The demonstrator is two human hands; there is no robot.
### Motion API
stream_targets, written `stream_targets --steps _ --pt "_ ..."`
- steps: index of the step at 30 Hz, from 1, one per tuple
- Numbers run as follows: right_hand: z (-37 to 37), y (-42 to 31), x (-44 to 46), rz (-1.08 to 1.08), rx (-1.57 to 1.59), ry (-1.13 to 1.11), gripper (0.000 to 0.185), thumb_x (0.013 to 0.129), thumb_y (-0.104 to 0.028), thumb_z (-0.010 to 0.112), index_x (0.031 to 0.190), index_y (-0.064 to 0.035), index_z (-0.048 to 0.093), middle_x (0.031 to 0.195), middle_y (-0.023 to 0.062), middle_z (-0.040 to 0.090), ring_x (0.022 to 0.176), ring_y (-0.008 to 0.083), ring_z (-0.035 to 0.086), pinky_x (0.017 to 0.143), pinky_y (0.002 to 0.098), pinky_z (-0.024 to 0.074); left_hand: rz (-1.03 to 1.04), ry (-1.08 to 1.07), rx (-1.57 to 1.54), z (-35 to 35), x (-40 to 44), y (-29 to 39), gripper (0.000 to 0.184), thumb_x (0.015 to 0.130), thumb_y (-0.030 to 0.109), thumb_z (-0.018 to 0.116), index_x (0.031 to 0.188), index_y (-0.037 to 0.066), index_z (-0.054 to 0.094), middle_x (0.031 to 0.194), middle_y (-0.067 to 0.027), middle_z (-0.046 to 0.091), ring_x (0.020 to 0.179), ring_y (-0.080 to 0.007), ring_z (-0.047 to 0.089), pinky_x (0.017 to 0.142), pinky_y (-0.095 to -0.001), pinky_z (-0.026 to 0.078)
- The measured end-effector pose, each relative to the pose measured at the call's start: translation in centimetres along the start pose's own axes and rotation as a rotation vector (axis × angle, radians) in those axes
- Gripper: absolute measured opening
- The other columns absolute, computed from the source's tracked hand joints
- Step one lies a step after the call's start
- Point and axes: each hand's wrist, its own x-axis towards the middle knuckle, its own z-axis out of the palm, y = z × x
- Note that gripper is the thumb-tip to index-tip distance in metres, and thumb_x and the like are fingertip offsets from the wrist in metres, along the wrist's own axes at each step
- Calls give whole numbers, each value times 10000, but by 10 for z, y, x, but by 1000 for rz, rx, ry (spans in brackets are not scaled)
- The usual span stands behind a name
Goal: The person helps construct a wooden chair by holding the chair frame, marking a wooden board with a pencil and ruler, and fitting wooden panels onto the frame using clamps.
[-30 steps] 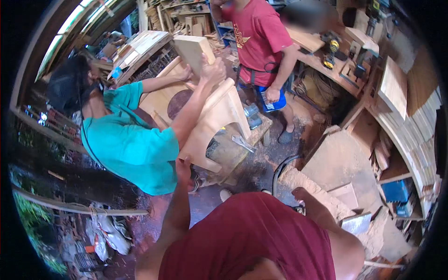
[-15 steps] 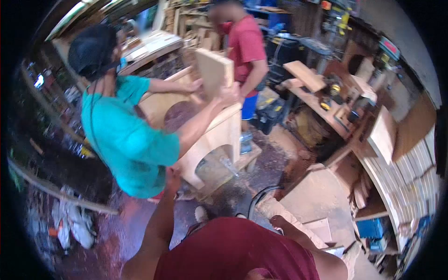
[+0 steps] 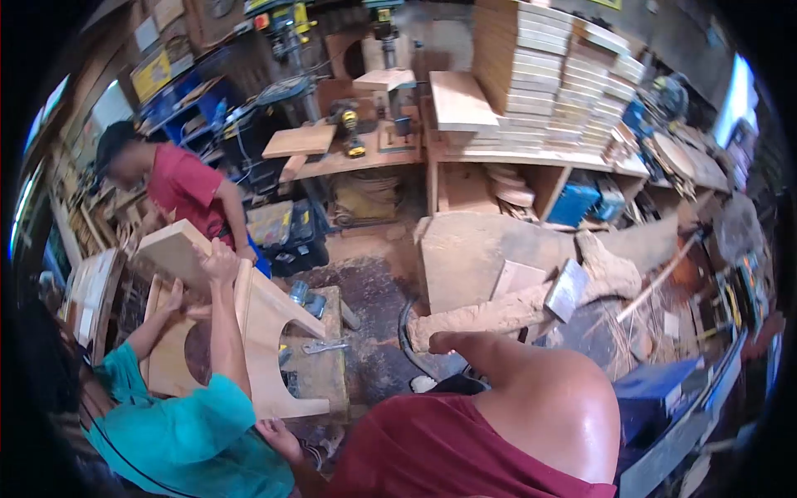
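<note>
My left hand [image 3: 280, 438] is low in the head view, beside the teal shirt [image 3: 187, 427] of a co-worker. Its fingers look loosely apart with nothing in them; whether they touch the shirt I cannot tell. My right hand [image 3: 446, 342] hangs by the end of a rough log [image 3: 498, 311], its fingers mostly hidden by the forearm. The co-worker's two hands hold a thick wooden board [image 3: 170, 253] upright over a wooden frame [image 3: 270, 365] with an arched cutout. That frame rests on a low bench [image 3: 332, 365], where a metal clamp-like tool [image 3: 325, 346] lies.
Another person in a red shirt [image 3: 183, 183] stands behind the frame. A workbench [image 3: 390, 158] carries a yellow drill [image 3: 350, 133] and boards. Tall stacks of boards [image 3: 531, 83] stand on a shelf at the right. A large wooden slab [image 3: 465, 249] and a hose [image 3: 404, 328] lie nearby.
My view has swung to the right, so the co-workers and frame now sit further left. The co-worker still holds the board over the frame. More of the board stacks shows.
</note>
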Motion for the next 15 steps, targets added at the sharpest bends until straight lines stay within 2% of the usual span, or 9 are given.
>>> stream_targets --steps 1,4,5,8,10,11,12,14,15 --pt "7 -12 -7 89 -25 -20 368 811 -232 405 608 6 598 555 134 578 464 216 586 471 383 505 40 -43 -9 -6 1 -5 542 884 58 488 1336 -30 203 1293 -240 398 1151 -310 450 949 -388 392" --pt "118 64 110 -273 -753 -188 197 705 -185 565 731 -55 710 691 137 654 645 274 629 630 397 495 95 -184 -35 -25 2 -23 571 882 34 490 1358 -29 181 1330 -244 358 1201 -330 407 987 -407 357" --pt "134 61 104 -300 -769 -200 197 705 -185 565 731 -55 710 691 137 654 645 274 629 630 397 495 110 -202 59 -27 -1 -11 567 880 39 505 1355 -24 202 1344 -245 338 1218 -324 387 999 -411 342" --pt "147 52 77 -411 -704 74 153 700 -168 557 730 -36 630 697 138 624 674 296 626 631 404 506 132 -260 82 -32 -1 -7 614 843 22 556 1361 -17 228 1341 -213 347 1221 -299 387 1014 -391 318" --pt "128 12 39 -443 -570 190 246 642 -185 590 825 -27 636 805 137 629 804 303 617 718 410 493 150 -266 77 -34 3 -7 640 803 -2 590 1353 -18 263 1316 -197 388 1209 -288 396 1014 -382 316" --pt "123 -7 22 -366 -538 181 270 694 -196 569 897 -31 638 867 134 636 838 291 617 748 397 489 224 -242 188 -38 6 -13 658 780 -2 607 1347 -18 273 1311 -197 399 1219 -293 386 1021 -387 304" --pt "122 -25 9 -282 -503 175 296 746 -206 548 969 -36 640 928 130 643 872 280 617 777 383 485 153 -265 122 -41 9 -28 676 768 3 612 1350 -16 269 1314 -203 396 1232 -297 374 1028 -389 292" --pt "110 -76 -35 -64 -7 227 338 840 -259 491 1081 -58 619 1059 131 626 930 257 611 828 370 476 207 -314 233 -49 10 -23 702 777 11 606 1370 -8 232 1335 -217 369 1237 -301 378 1015 -394 323" --pt "116 -78 -32 -82 -21 212 338 840 -259 491 1081 -58 619 1059 131 626 930 257 611 828 370 476 -19 -339 138 -49 2 6 750 789 38 615 1395 0 173 1349 -226 346 1227 -305 390 971 -390 384"
